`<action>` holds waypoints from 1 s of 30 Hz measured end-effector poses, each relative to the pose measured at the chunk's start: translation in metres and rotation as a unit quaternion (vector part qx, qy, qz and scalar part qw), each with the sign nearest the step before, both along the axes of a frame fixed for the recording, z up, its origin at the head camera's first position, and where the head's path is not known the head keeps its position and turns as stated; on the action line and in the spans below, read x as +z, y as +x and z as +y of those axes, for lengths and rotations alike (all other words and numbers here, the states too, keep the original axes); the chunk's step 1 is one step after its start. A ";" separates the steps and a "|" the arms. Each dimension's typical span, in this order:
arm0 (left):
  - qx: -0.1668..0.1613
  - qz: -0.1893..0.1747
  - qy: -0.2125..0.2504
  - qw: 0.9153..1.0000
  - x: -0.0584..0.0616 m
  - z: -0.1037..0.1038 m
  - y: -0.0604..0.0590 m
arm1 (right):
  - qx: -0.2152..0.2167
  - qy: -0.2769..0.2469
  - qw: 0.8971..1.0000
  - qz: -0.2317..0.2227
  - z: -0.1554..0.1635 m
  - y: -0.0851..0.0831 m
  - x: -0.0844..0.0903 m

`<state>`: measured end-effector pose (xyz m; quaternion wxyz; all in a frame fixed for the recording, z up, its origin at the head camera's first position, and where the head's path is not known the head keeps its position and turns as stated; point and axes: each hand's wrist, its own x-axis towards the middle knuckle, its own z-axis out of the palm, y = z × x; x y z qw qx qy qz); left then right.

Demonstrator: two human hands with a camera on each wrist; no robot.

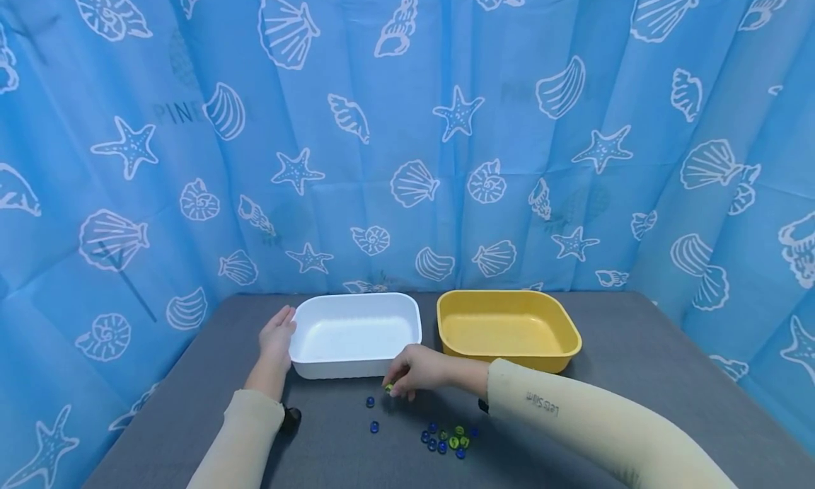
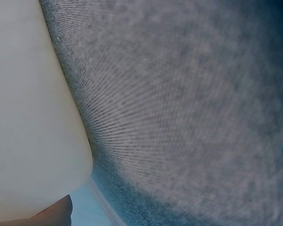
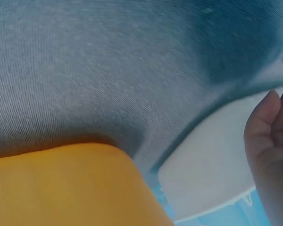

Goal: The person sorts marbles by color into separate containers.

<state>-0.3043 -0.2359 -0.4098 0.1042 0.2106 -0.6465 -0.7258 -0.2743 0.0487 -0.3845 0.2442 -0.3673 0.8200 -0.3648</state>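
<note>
My left hand [image 1: 277,339] rests against the left side of a white rectangular basin [image 1: 344,369], its fingers along the rim. In front of the basin's right corner, my right hand [image 1: 417,370] pinches a green glass bead [image 1: 388,388] between thumb and fingers, just above the cloth. Close by on the table lie two blue glass beads, one nearer the basin [image 1: 370,402] and one further forward [image 1: 374,427]. The left wrist view shows the white basin's wall [image 2: 33,108] up close. At the edge of the right wrist view appears part of my right hand [image 3: 271,136].
A yellow basin [image 1: 509,361] stands to the right of the white one. Several blue and green beads [image 1: 442,447] lie grouped on the grey cloth-covered table [image 1: 344,461], below my right forearm. A blue curtain [image 1: 407,135] with shell prints hangs behind.
</note>
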 end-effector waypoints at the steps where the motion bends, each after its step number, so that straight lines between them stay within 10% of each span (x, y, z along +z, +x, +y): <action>1: 0.000 0.001 0.002 1.000 0.000 0.000 0.000 | -0.001 -0.006 1.000 -0.004 0.001 0.000 0.002; 30: 0.010 -0.007 -0.005 1.000 0.001 0.001 -0.002 | -0.173 -0.082 0.978 -0.079 -0.005 -0.030 0.036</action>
